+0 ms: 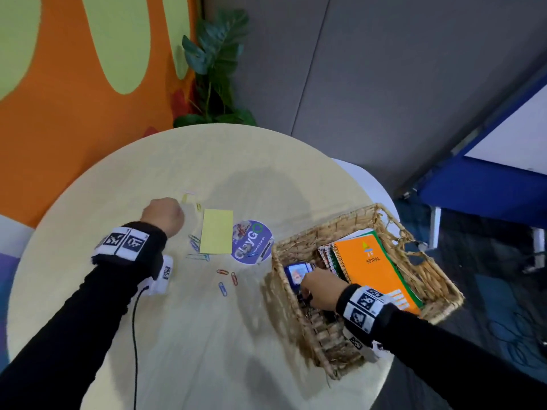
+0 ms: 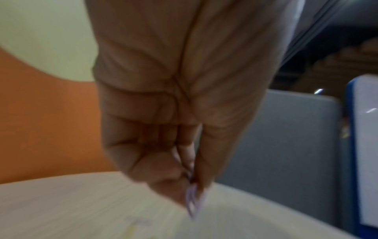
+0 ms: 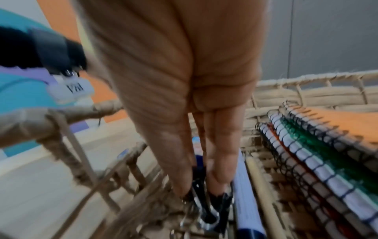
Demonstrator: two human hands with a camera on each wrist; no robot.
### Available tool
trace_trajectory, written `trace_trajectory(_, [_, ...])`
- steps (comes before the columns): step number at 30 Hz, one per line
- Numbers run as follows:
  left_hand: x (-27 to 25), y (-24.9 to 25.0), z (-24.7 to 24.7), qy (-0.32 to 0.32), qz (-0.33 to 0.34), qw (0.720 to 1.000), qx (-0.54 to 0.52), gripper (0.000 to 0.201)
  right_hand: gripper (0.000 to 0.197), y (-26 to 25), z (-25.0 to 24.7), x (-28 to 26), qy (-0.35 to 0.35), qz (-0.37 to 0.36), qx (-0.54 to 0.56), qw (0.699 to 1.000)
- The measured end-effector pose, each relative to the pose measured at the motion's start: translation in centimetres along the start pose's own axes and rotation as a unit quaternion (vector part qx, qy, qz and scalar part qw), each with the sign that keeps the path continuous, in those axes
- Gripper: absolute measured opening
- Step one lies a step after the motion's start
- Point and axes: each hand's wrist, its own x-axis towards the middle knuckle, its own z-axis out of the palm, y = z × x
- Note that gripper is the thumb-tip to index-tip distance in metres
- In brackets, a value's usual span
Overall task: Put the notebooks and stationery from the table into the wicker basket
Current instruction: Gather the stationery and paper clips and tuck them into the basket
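My left hand [image 1: 165, 215] hovers over the far left of the round table [image 1: 207, 335]. In the left wrist view my left hand [image 2: 194, 194] pinches a small pale lilac paper clip [image 2: 193, 204], blurred. Loose coloured paper clips [image 1: 226, 281], a yellow sticky pad [image 1: 216, 231] and yellow clips [image 1: 189, 199] lie on the table. My right hand [image 1: 319, 288] is inside the wicker basket [image 1: 325, 226], where my right hand [image 3: 202, 189] pinches a black binder clip [image 3: 206, 208]. An orange spiral notebook [image 1: 376, 270] tops a stack of notebooks [image 3: 306, 161] in the basket.
A round purple sticker [image 1: 251, 242] sits beside the sticky pad. A blue box [image 1: 296, 273] lies in the basket by my right hand. A black cable [image 1: 134, 335] trails from my left wrist. A plant [image 1: 213, 69] stands behind the table.
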Motion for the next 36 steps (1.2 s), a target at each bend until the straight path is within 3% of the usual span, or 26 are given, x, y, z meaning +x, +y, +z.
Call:
trace_trajectory(4, [-6.2,5.2,-2.1,-0.095,0.135,0.986,-0.003,0.024,0.029,-0.6,0.0,0.6,-0.015,-0.002,-0.032,0.999])
trace_trajectory(9, [-11.0,11.7,-1.4,-0.154,0.213,0.964,-0.036,0.018,0.035,0.6,-0.7,-0.2,-0.015,-0.003,0.002,1.0])
trace_trajectory(12, [-11.8,15.5,1.5,-0.173,0.247,0.953,-0.021,0.016,0.017,2.7,-1.2,-1.9,0.065,0.007,0.08,0.995])
trace_trajectory(17, [-11.8,21.8,7.9,-0.221,0.271,0.927,0.136,0.01,0.017,5.7,-0.2,-6.0,0.189,0.057,0.195,0.961])
trace_trajectory(20, [-11.9,24.0,10.6,-0.264,0.27,0.907,0.187,0.022,0.025,6.9,1.2,-7.9,0.218,0.081,0.234,0.944])
trace_trajectory(23, [-11.3,24.0,13.0,-0.262,0.247,0.925,0.12,0.028,0.016,7.7,2.6,-8.8,0.232,0.091,0.267,0.931])
trace_trajectory(26, [-11.2,23.7,12.9,-0.263,0.264,0.92,0.123,0.04,0.017,8.1,3.3,-9.4,0.227,0.092,0.28,0.928])
trace_trajectory(30, [-11.8,23.8,10.3,-0.25,0.26,0.925,0.12,0.029,0.012,7.7,2.8,-9.8,0.23,0.088,0.292,0.924])
trace_trajectory(33, [-11.5,20.8,7.1,-0.179,0.238,0.954,-0.032,0.015,0.007,5.9,0.7,-10.1,0.254,0.04,0.301,0.918])
trace_trajectory(36, [-11.1,15.0,5.0,-0.074,0.181,0.969,-0.149,0.017,0.003,2.1,-2.3,-9.3,0.287,-0.031,0.327,0.9])
